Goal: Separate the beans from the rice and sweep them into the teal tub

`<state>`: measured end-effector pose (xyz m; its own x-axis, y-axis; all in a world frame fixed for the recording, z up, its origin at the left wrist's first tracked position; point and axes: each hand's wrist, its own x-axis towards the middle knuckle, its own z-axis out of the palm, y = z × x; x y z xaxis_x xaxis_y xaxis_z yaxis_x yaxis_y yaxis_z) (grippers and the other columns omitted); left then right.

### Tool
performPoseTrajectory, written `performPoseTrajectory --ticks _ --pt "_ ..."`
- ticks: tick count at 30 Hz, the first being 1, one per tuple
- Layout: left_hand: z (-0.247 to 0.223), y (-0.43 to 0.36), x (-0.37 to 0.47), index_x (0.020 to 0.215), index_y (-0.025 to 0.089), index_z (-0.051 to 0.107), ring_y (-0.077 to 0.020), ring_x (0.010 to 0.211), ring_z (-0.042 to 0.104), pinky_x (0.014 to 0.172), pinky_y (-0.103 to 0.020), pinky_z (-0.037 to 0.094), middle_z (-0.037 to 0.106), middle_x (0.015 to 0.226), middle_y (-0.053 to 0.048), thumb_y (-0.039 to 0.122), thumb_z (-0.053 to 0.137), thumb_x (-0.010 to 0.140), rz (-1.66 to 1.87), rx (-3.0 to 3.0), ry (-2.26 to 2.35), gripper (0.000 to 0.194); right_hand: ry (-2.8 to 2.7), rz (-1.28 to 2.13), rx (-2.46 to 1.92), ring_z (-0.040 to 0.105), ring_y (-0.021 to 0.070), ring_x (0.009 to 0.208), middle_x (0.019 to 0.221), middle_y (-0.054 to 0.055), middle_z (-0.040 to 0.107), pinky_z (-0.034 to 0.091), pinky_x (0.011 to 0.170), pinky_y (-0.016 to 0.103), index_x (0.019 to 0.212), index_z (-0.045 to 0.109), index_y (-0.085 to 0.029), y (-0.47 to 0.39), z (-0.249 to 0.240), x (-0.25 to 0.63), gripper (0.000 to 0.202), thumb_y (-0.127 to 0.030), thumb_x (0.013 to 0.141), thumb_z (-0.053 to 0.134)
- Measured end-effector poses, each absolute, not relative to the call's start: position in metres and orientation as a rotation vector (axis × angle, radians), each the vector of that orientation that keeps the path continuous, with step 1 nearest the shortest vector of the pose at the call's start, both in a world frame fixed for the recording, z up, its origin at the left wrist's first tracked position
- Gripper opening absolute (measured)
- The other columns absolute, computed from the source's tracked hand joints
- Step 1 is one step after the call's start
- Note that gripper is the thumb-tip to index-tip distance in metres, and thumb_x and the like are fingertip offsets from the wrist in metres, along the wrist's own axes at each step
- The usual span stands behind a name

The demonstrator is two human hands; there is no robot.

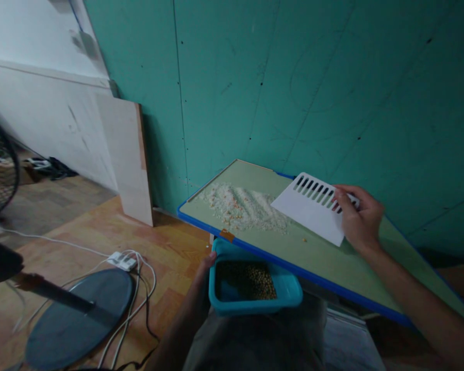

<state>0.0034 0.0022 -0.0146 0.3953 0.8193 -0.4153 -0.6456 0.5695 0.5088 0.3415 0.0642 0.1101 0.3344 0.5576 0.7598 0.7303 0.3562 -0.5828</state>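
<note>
My right hand (361, 216) grips a white plastic scraper (313, 206) by its slotted edge, and the blade's long side slants low over the table. Left of the scraper, a spread of white grains (243, 206) with some orange bits lies on the pale green tabletop (325, 263). My left hand (203, 281) holds a turquoise plastic tub (290, 296) by its left side, just under the blue table edge. Small tan beans or seeds (261, 281) and a darker green mass lie inside it. The fingers under the tub are hidden.
A teal wall (224, 87) runs behind the table. On the left, a fan's round base (81, 319) stands on the wooden floor, with a power strip (122, 260) and loose white cables (150, 288) around it. A pale board (127, 159) leans on the wall.
</note>
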Motion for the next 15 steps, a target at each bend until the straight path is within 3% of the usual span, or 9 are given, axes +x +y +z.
performPoseTrajectory --ticks 3,8,15 --pt "-0.010 0.001 0.003 0.146 0.015 0.055 -0.0369 0.114 0.072 0.105 -0.049 0.051 0.078 0.121 -0.014 0.053 0.064 0.089 0.988 0.307 0.699 0.069 -1.356 -0.326 -1.407 0.062 0.0203 0.063 0.077 0.009 0.071 0.045 0.061 0.035 0.092 0.077 -0.025 0.041 0.115 0.369 0.020 -0.042 0.087 0.069" --pt "-0.002 -0.005 0.013 0.149 0.014 0.051 -0.0369 0.117 0.070 0.107 -0.050 0.050 0.077 0.124 -0.014 0.050 0.062 0.091 0.938 0.289 0.677 0.069 -1.288 -0.530 -1.636 0.063 0.0245 0.063 0.076 0.007 0.071 0.047 0.061 0.038 0.101 0.078 -0.020 0.002 0.103 0.409 0.038 -0.051 0.086 0.062" --pt "-0.007 -0.009 0.023 0.147 0.016 0.055 -0.0385 0.119 0.069 0.110 -0.051 0.047 0.077 0.124 -0.014 0.054 0.065 0.088 0.903 0.295 0.647 0.070 -1.189 -0.251 -1.767 0.060 0.0265 0.064 0.073 0.006 0.069 0.047 0.061 0.039 0.095 0.079 -0.024 -0.025 0.098 0.384 0.040 -0.056 0.076 0.065"
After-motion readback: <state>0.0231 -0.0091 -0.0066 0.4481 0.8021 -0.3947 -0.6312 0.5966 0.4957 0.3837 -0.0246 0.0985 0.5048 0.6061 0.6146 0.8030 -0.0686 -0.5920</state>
